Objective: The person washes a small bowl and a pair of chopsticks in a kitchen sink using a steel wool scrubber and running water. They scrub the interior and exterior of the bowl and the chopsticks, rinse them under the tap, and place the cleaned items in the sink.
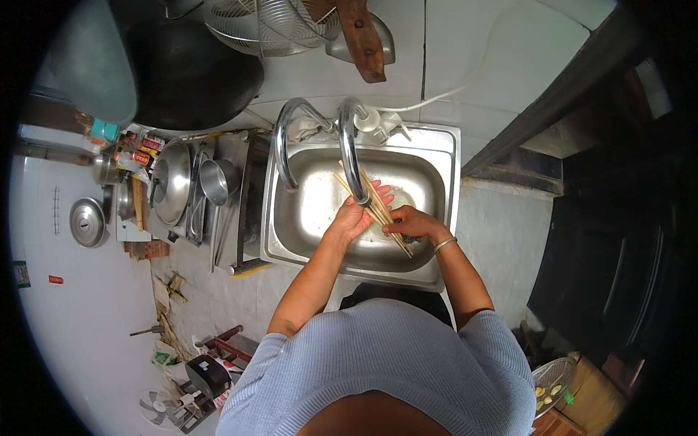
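Observation:
Over the sink basin, my right hand (416, 222) is closed round a bundle of pale wooden chopsticks (398, 240), near their lower ends. The bundle slants from upper left to lower right. Beneath it my left hand (352, 218) is turned palm up with its fingers stretched out, and the chopsticks lie across it. Something dark shows under my right fingers, too small to make out. One curved chrome faucet (347, 138) hangs in front of the chopsticks and hides part of them and of my left palm. The steel sink (298, 251) surrounds both hands.
A second curved faucet (281, 145) arches over the basin's left side. Left of the sink, a saucepan (216, 180) and a large lidded pan (172, 182) stand on a counter. A black wok (196, 76) and a wire basket (269, 25) hang on the wall beyond.

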Demonstrator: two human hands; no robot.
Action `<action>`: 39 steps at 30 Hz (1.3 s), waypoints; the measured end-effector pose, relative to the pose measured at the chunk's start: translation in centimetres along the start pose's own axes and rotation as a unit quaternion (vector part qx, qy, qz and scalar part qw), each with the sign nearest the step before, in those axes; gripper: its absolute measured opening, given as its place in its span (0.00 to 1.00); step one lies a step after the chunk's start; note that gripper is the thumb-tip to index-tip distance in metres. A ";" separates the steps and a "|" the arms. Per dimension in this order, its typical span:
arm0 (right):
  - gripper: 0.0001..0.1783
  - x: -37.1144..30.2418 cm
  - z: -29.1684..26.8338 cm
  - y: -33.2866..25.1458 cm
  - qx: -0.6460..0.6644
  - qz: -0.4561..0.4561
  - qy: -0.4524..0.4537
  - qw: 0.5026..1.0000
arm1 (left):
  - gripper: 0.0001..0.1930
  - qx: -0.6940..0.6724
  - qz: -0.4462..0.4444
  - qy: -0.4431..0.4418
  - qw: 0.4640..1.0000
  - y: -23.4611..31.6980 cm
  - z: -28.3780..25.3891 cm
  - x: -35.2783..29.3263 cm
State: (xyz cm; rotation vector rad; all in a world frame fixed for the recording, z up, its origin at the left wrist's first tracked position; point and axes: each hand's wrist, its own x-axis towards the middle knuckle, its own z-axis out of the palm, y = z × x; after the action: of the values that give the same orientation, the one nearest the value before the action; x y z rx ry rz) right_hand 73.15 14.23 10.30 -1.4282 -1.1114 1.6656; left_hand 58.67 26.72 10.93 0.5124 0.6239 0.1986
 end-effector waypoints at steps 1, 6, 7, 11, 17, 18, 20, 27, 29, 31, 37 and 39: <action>0.12 -0.1 0.1 0.4 0.030 -0.006 -0.004 1.000 | 0.22 -0.005 -0.006 -0.013 1.000 0.0 0.0 0.0; 0.14 0.0 -0.1 2.8 0.122 -0.020 -0.037 0.992 | 0.21 0.015 0.010 -0.022 1.000 -0.7 0.6 0.3; 0.14 0.0 -0.2 2.7 0.112 -0.003 -0.042 0.993 | 0.21 0.001 0.009 -0.014 1.000 -0.8 0.7 0.4; 0.15 0.0 -0.5 2.6 0.061 -0.014 -0.049 0.997 | 0.19 -0.030 -0.031 0.014 0.999 -1.1 1.1 0.6; 0.18 1.0 0.5 3.2 0.071 -0.018 -0.046 0.996 | 0.12 0.007 0.002 0.037 0.999 -1.6 1.1 1.6; 0.18 1.0 0.5 3.3 0.080 0.010 -0.047 0.996 | 0.11 0.000 0.018 0.035 0.999 -1.6 0.6 1.9; 0.18 0.5 0.8 3.9 0.100 0.016 -0.061 0.993 | 0.08 -0.055 0.037 0.062 0.996 -0.8 0.4 2.1; 0.13 -1.4 0.8 5.7 0.177 0.018 0.036 0.983 | 0.10 -0.137 0.133 0.128 0.973 0.0 0.1 2.2; 0.11 -2.5 1.0 4.9 0.228 0.020 0.060 0.971 | 0.10 -0.187 0.147 0.138 0.961 0.2 -0.3 1.9; 0.10 -3.2 1.6 5.1 0.282 -0.002 0.087 0.956 | 0.11 -0.197 0.171 0.189 0.947 1.1 -0.2 1.4; 0.24 -1.8 4.9 5.2 0.362 -0.099 0.130 0.918 | 0.13 -0.189 0.206 0.201 0.939 1.0 0.7 0.8; 0.26 0.0 5.7 6.3 0.365 -0.155 0.141 0.907 | 0.13 -0.191 0.186 0.192 0.945 0.0 1.1 1.1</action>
State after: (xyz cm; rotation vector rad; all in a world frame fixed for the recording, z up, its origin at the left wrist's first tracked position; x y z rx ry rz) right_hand 67.78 10.62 4.83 -0.9001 -0.4331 1.3692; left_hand 60.17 26.64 11.11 0.2084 0.8403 0.7758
